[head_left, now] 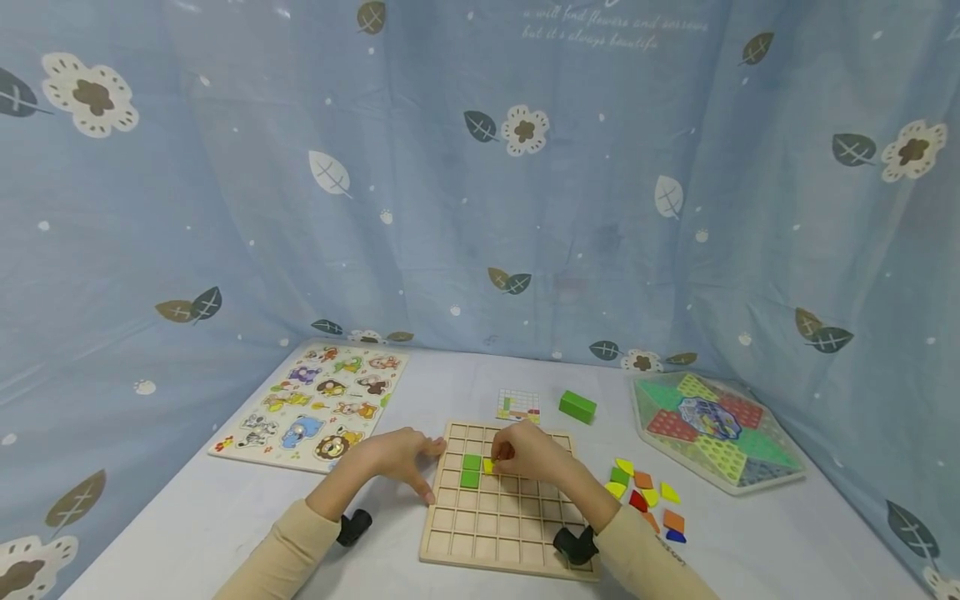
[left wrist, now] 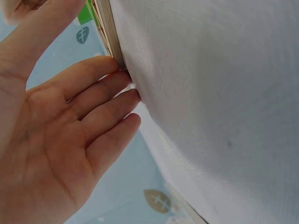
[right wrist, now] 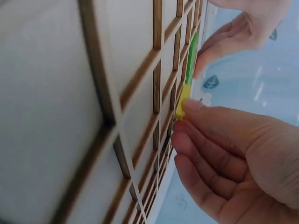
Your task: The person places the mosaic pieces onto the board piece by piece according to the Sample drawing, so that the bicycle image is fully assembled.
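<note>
A wooden grid board (head_left: 486,525) lies on the table, with two green square pieces (head_left: 470,471) set in its cells near the upper left. My right hand (head_left: 528,454) pinches a small yellow piece (head_left: 489,466) beside the green ones. In the right wrist view, the thumb of the right hand (right wrist: 224,158) presses on the yellow piece (right wrist: 182,100), which sits low at the grid. My left hand (head_left: 401,458) is at the board's left edge, thumb and fingers spread. Its extended fingertips touch the board's wooden side (left wrist: 110,32) in the left wrist view.
Several loose coloured pieces (head_left: 643,481) lie right of the board. Behind it are a small pattern card (head_left: 517,406) and a green block (head_left: 577,407). An animal puzzle board (head_left: 315,406) lies at left, a hexagonal game box (head_left: 716,429) at right. A patterned curtain (head_left: 450,208) hangs behind.
</note>
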Tool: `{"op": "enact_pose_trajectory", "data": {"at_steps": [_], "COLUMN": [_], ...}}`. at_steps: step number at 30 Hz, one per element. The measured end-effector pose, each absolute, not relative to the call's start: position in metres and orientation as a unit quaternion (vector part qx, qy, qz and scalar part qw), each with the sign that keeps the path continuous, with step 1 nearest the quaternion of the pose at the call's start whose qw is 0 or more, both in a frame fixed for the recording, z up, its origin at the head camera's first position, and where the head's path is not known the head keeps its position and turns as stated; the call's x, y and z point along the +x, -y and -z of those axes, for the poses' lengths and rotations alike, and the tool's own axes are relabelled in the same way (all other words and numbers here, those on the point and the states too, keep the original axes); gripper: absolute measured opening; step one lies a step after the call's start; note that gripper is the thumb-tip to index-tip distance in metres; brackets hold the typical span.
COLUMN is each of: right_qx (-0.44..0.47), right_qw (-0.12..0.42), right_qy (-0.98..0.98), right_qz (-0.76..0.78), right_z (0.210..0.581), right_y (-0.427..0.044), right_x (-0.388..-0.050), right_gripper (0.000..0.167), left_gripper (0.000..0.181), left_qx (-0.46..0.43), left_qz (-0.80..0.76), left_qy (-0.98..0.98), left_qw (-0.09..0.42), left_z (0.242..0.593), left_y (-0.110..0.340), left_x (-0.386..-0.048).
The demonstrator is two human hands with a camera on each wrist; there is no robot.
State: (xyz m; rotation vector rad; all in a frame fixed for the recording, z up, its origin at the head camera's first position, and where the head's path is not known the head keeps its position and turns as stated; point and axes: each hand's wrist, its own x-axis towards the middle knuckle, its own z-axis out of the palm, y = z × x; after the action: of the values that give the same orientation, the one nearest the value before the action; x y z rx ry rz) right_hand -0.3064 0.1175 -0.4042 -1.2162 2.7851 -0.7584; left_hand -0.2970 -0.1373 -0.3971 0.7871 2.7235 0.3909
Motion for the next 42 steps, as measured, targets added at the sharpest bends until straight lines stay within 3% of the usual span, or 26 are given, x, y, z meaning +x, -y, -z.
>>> {"op": "enact_pose_trajectory", "data": {"at_steps": [14,19,42], "right_qx": [-0.393,-0.413,-0.36], "right_qw": [0.013,0.016,-0.013], "right_qy": [-0.885,-0.876,-0.898], "right_qz": [0.248,0.247,0.255], "right_z": [0.4,0.396,0.384], "right_y": [-0.117,-0.128,-0.225], "right_x": [-0.299,-0.292,-0.259], "right_gripper": [0.005,0.013,0.025], "left_gripper": [0.086,0.085,0.084], "left_qx": [0.278,0.283,0.285], "left_qz": [-0.142,-0.143,-0.137], "left_qy": [-0.94,-0.939,-0.939], "left_qw": [0.134,0.135,0.137], "left_z": [0.4,0.399,0.397], "left_y": [0.139,0.139,0.139], "left_x": [-0.3,-0.299,-0.299]}}
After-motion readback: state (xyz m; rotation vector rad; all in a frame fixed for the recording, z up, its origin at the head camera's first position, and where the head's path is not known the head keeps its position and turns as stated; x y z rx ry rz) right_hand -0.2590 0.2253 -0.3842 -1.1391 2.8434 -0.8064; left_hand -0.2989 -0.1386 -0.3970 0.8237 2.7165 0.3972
